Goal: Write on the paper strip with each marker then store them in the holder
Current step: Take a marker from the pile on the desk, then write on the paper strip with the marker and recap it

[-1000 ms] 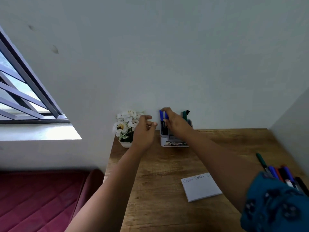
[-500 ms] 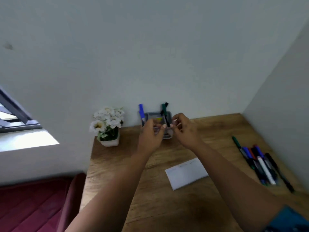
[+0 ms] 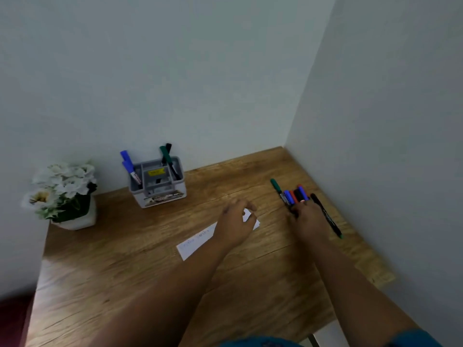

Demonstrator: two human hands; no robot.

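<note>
- Wooden worktop (image 3: 150,266) set into a corner of pale walls.
- Grey holder (image 3: 157,182) standing near the back wall, left of centre; two blue markers (image 3: 129,166) leaning in its left compartment, a green marker (image 3: 165,155) and a black marker (image 3: 172,166) leaning in its right side.
- White paper strip (image 3: 194,244) lying flat on the worktop, mid-area, with faint writing on its near part; far end partly covered by the left hand.
- Left hand (image 3: 234,225) placed over the strip's far end, fingers loosely curled; no grip on anything evident, contact with the paper not clear.
- Loose markers (image 3: 292,195) grouped on the worktop near the right wall: green, blue, red and black caps visible, lying side by side.
- Separate black pen (image 3: 327,216) lying just beside that group, toward the wall.
- Right hand (image 3: 307,219) resting on the near ends of the loose markers, fingers bent down onto them; cannot tell whether any single marker is gripped.
- White flowers in a white pot (image 3: 65,196) at the worktop's left rear edge, well apart from the holder.
</note>
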